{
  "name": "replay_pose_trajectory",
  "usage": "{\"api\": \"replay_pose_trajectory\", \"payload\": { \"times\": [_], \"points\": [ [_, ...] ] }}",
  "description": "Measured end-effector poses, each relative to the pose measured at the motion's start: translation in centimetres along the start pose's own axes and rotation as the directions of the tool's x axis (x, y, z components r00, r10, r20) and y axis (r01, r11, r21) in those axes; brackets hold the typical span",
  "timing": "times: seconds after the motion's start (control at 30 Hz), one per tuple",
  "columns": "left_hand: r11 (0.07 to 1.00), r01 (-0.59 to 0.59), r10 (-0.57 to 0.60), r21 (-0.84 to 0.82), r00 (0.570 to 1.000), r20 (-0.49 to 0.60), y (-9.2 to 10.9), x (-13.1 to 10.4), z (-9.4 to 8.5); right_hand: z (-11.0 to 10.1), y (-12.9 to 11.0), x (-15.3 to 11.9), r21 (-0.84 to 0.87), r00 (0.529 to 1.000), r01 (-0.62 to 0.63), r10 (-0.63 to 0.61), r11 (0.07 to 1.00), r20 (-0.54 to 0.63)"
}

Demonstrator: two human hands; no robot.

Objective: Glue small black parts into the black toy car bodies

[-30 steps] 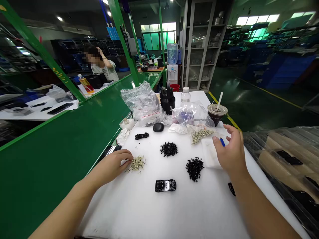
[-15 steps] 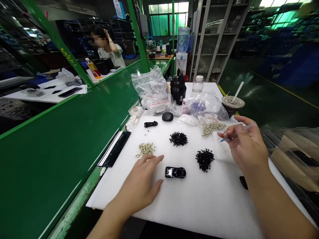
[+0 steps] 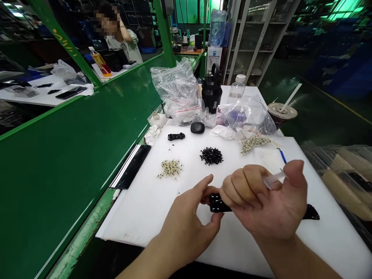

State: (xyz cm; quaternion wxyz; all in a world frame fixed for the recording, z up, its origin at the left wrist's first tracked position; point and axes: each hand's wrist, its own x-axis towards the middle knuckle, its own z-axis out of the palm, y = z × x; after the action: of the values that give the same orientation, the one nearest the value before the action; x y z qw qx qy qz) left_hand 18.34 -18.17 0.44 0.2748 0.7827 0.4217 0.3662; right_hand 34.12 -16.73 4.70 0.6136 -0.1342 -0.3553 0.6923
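Observation:
A small black toy car (image 3: pixel 218 203) lies low over the white tabletop, its right part hidden behind my right hand. My left hand (image 3: pixel 188 215) curves round the car's left end, with thumb and fingers at its sides. Closed in a fist, my right hand (image 3: pixel 266 197) grips a translucent plastic tube (image 3: pixel 274 179) that shows beneath the raised thumb. The tube's far end is hidden, as is the pile of black parts that lay here. Beyond the hands are a heap of small black pieces (image 3: pixel 211 155) and one of cream, dark-tipped pieces (image 3: pixel 170 169).
Another black car part (image 3: pixel 176 136) and a black oval case (image 3: pixel 197 128) lie farther back. A blue stick (image 3: pixel 282 155) rests at right. Plastic bags (image 3: pixel 178 91), a black bottle (image 3: pixel 211 95) and a lidded drink cup (image 3: pixel 281 112) stand behind. A green partition (image 3: pixel 72 162) borders the left.
My right hand has swung left and down to the toy car, its fingers curling into a fist. My left hand has moved right and closed round the car's end.

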Motion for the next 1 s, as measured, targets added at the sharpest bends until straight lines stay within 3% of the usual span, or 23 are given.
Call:
{"api": "replay_pose_trajectory", "payload": {
  "times": [0.23,0.47,1.0],
  "points": [
    [0.996,-0.075,0.071,-0.046,0.994,-0.087,0.4,0.7,1.2,-0.4,-0.5,-0.4,-0.057,0.999,0.034,-0.034,0.998,-0.011],
    [0.991,-0.056,0.046,-0.122,0.995,-0.089,0.3,0.8,1.4,-0.8,-1.1,-0.6,-0.099,0.999,0.016,-0.021,0.995,-0.048],
    [0.994,-0.055,0.049,-0.098,0.997,-0.064,-0.3,0.5,1.5,-0.5,0.3,-0.4,-0.112,0.994,0.028,-0.039,0.993,-0.098]
  ]
}}
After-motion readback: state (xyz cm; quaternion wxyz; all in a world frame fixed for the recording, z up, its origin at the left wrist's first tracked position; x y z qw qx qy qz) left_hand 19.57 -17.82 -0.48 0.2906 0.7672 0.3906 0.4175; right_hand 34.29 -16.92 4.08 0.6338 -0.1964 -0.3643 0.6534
